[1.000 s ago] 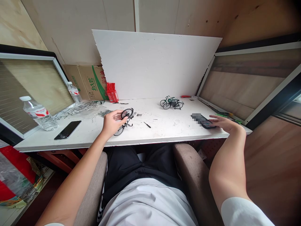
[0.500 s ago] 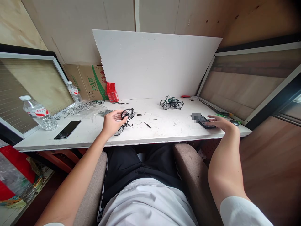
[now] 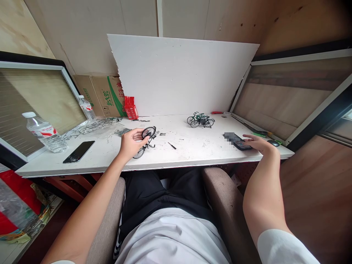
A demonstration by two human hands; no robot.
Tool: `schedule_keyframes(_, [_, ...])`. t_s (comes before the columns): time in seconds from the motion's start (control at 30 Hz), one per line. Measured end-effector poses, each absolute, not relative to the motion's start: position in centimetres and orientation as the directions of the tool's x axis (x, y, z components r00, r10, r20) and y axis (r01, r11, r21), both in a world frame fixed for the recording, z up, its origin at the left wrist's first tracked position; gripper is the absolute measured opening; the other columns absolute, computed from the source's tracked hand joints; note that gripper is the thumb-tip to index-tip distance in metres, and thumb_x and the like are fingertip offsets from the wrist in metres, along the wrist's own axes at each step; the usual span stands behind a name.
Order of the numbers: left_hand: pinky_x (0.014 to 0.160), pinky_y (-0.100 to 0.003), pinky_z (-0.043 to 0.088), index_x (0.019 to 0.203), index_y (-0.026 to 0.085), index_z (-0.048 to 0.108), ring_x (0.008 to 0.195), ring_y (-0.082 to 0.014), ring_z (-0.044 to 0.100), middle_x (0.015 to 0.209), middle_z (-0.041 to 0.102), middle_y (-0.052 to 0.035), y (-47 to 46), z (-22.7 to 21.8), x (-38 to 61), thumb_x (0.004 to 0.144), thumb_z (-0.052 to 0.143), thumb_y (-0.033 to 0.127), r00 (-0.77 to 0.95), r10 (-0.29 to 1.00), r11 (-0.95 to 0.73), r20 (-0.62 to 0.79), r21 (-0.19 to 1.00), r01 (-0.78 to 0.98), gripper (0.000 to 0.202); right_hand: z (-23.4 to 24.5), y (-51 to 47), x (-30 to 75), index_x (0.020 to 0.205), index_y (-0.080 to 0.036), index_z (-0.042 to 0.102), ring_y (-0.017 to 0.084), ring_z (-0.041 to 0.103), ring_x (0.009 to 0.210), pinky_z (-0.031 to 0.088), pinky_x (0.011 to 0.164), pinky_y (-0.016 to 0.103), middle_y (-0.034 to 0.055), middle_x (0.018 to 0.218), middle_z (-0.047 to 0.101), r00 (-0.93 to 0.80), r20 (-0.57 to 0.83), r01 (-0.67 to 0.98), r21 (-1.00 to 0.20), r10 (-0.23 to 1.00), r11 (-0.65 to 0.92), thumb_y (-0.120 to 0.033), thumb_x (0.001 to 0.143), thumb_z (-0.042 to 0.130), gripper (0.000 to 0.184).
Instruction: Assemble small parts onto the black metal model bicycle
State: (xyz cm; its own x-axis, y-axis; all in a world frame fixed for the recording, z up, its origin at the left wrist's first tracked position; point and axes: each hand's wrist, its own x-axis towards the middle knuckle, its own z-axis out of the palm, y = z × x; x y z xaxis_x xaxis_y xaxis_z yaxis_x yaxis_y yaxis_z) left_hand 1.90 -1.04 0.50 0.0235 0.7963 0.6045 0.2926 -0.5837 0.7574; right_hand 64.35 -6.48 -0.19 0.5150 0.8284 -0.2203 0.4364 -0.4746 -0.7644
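My left hand (image 3: 131, 143) pinches the upper wheel of a small black model bicycle (image 3: 145, 140) that stands tilted on the white table (image 3: 189, 152). My right hand (image 3: 260, 143) rests near the table's right front corner, its fingers lying stretched on a dark phone (image 3: 239, 143) whose far end is blurred. A finished green model bicycle (image 3: 200, 120) stands farther back, apart from both hands. Small loose parts, among them a thin black rod (image 3: 172, 146), lie between the two bicycles.
Another black phone (image 3: 79, 151) lies at the left, with two water bottles (image 3: 44, 132) and clear plastic bags of parts (image 3: 95, 126) behind it. A cardboard box (image 3: 100, 95), a red pack (image 3: 131, 107) and a white board (image 3: 181, 75) stand at the back. Framed panels lean on both sides.
My right hand has shifted slightly over the phone and settled on it. My left hand and the black model bicycle have stayed still.
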Motion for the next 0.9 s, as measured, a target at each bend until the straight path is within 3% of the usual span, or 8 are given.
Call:
schedule_keyframes(0.27, [0.090,-0.039,0.071,0.111,0.013,0.081,0.095,-0.0290,0.084,0.106,0.086,-0.0153,-1.0,0.4,1.9,0.075,0.094,0.039,0.025,0.799,-0.581,0.600,0.761,0.289,0.046,-0.3,-6.4,64.6,0.165,-0.029,0.056,0.033,0.064,0.142,0.048,0.119,0.036,0.0154,0.161,0.063,0.549,-0.237,0.371,-0.790,0.802,-0.488,-0.027,0.094,0.072,0.072])
schedule_keyframes(0.43, [0.090,-0.038,0.071,0.111,0.014,0.081,0.095,-0.0279,0.084,0.106,0.086,-0.0145,-1.0,0.4,1.9,0.075,0.094,0.038,0.027,0.802,-0.577,0.597,0.762,0.294,0.046,-0.1,-6.5,64.3,0.167,-0.025,0.053,0.034,0.057,0.150,0.038,0.129,0.042,0.0183,0.162,0.061,0.519,-0.226,0.447,-0.751,0.824,-0.487,-0.031,0.094,0.076,0.076])
schedule_keyframes(0.6, [0.091,-0.042,0.072,0.110,0.016,0.082,0.095,-0.0269,0.084,0.105,0.086,-0.0118,-0.9,0.3,1.9,0.076,0.092,0.034,0.030,0.804,-0.576,0.594,0.764,0.289,0.040,0.0,-6.5,64.4,0.168,-0.026,0.049,0.034,0.056,0.151,0.035,0.131,0.041,0.0181,0.168,0.054,0.497,-0.237,0.450,-0.752,0.834,-0.482,-0.030,0.089,0.081,0.085])
schedule_keyframes(0.7, [0.093,-0.046,0.072,0.109,0.018,0.082,0.095,-0.0273,0.084,0.105,0.086,-0.0107,-0.9,0.3,1.9,0.076,0.091,0.033,0.025,0.804,-0.576,0.595,0.766,0.285,0.038,0.2,-6.7,64.2,0.166,-0.030,0.052,0.035,0.053,0.155,0.034,0.132,0.043,0.0157,0.170,0.053,0.513,-0.239,0.442,-0.750,0.825,-0.492,-0.032,0.089,0.080,0.082])
schedule_keyframes(0.8, [0.093,-0.048,0.072,0.108,0.018,0.082,0.095,-0.0283,0.084,0.104,0.086,-0.0110,-0.9,0.3,1.9,0.075,0.091,0.033,0.022,0.804,-0.574,0.594,0.767,0.285,0.038,0.5,-6.9,63.7,0.163,-0.033,0.055,0.034,0.054,0.154,0.038,0.130,0.042,0.0127,0.167,0.056,0.547,-0.241,0.414,-0.755,0.802,-0.509,-0.034,0.091,0.075,0.074])
schedule_keyframes(0.9, [0.093,-0.047,0.073,0.108,0.018,0.082,0.095,-0.0280,0.084,0.104,0.086,-0.0104,-0.9,0.3,2.0,0.075,0.091,0.033,0.027,0.804,-0.575,0.593,0.766,0.287,0.037,0.7,-7.0,63.2,0.163,-0.032,0.056,0.034,0.064,0.143,0.049,0.121,0.039,0.0135,0.159,0.064,0.563,-0.258,0.384,-0.760,0.785,-0.524,-0.031,0.090,0.074,0.075])
